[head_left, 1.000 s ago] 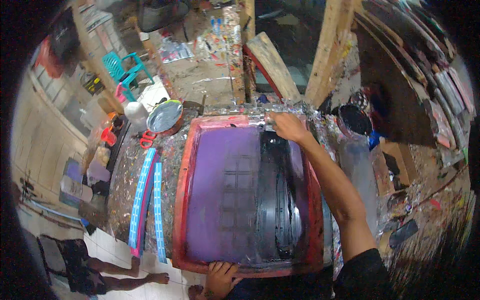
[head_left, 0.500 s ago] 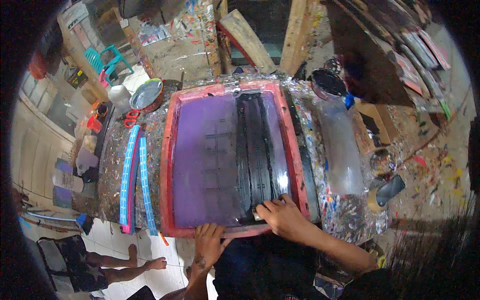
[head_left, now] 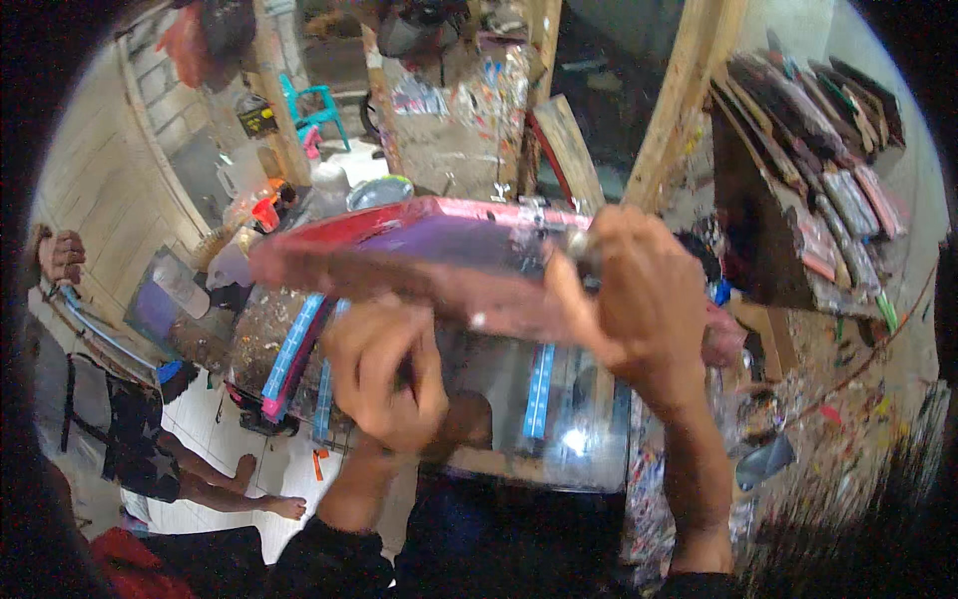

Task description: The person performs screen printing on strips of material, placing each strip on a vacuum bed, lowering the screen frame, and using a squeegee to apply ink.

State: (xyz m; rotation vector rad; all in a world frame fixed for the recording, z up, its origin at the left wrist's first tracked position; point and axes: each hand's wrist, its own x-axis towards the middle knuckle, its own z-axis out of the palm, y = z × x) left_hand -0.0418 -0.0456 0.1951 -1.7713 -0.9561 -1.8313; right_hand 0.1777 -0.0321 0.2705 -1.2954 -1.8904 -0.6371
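Screen-printing frame (head_left: pixel 419 255), red-edged with a purple mesh, is tilted up off the worktop (head_left: pixel 559 439), its near edge raised toward the camera and its far edge seemingly low near the far side of the worktop. The right hand (head_left: pixel 639 299) is wrapped around the frame's near rail toward its right end, fingers curled over the top. The left hand (head_left: pixel 384 374) sits lower and to the left, closed into a loose fist just below the near rail; motion blur makes it hard to tell whether it grips the rail itself or something small beneath it.

The risks I see come mostly from the uneven hold. If only the right hand truly bears the frame, the left end could sag or twist, and the mesh could drop back onto the glossy print surface and smear whatever lies there. Wet ink on the mesh may run toward the low edge while the frame is tilted, dripping onto the worktop or the blue guide strips (head_left: pixel 294 344) at the left. The frame looks ink-slick, so a slip of the fingers seems possible.

Things crowd the far side: a round metal bowl (head_left: pixel 379 190) and a wooden post (head_left: pixel 689 110) stand close to the frame's far rail, and swinging it higher could knock them. A person (head_left: pixel 150 449) sits on the floor at the near left, well below the worktop's left edge, where drips might fall.
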